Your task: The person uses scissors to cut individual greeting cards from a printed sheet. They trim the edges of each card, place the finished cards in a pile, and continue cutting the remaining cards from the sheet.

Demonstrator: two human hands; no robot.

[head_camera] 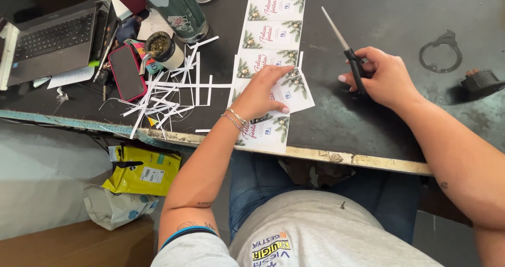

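Observation:
My left hand (264, 94) presses flat on a loose printed card (299, 91) that lies across a long white sheet of printed holiday cards (273, 35) on the dark table. Its fingers are spread, and bracelets sit on the wrist. My right hand (383, 77) holds black-handled scissors (343, 45) to the right of the sheet. The blades are closed and point up and away to the left, apart from the paper.
A pile of thin white paper strips (168, 93) lies left of the sheet. Beyond it are a red-cased phone (126, 72), a small cup (160, 47), a green bottle (176, 6) and a laptop (50, 38). The table's worn front edge (336, 155) runs below. A yellow bag (142, 169) lies underneath.

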